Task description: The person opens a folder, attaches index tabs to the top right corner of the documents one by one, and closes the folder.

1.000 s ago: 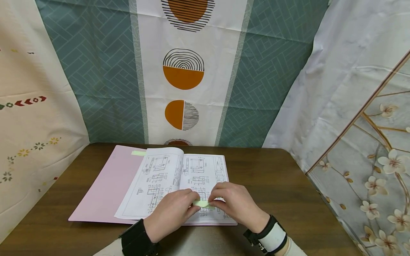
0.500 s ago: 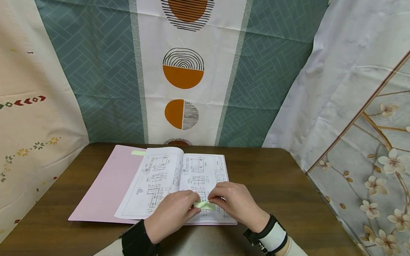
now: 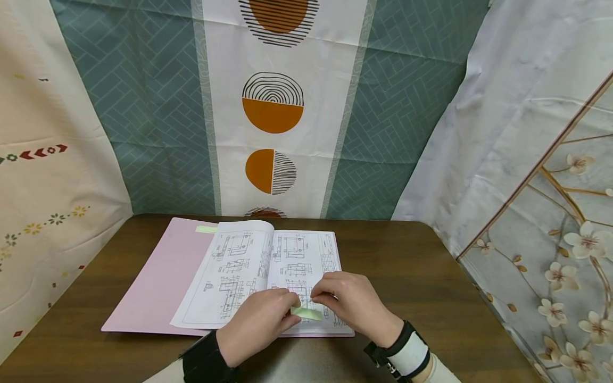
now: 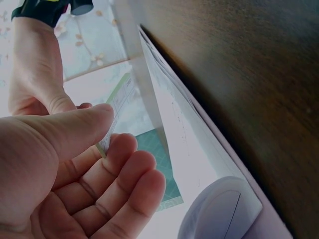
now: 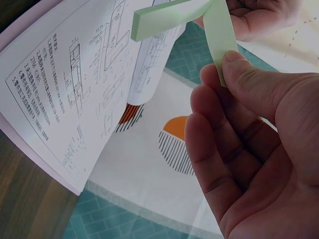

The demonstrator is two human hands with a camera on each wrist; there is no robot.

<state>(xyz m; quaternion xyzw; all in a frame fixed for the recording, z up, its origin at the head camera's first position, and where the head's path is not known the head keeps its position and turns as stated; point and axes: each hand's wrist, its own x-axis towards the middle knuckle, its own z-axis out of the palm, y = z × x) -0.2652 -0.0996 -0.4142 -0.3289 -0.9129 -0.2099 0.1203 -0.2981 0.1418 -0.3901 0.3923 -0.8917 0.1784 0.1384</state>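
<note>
My left hand (image 3: pixel 261 319) pinches a small pad of light green sticky notes (image 3: pixel 310 314) between thumb and forefinger over the booklet's right page. In the right wrist view the top note (image 5: pixel 219 42) angles away from the pad (image 5: pixel 164 21), still together with it at the end by the left fingers. The thumb and forefinger of my right hand (image 3: pixel 351 300) pinch that note's other end. Beneath both hands the booklet (image 3: pixel 241 255) with technical drawings lies spread in a pink folder (image 3: pixel 158 282). The left wrist view shows the left thumb and curled fingers (image 4: pixel 134 184) at the pad.
Another green sticky note (image 3: pixel 206 229) lies on the folder's upper left, beside the booklet. The brown wooden table (image 3: pixel 421 287) extends to the right of the folder. Patterned curtains (image 3: pixel 407 106) hang behind the table and at its sides.
The top note has separated further from the pad, from lying nearly along it to standing off at an angle. The pad's free right end has dipped lower. Both hands have barely moved.
</note>
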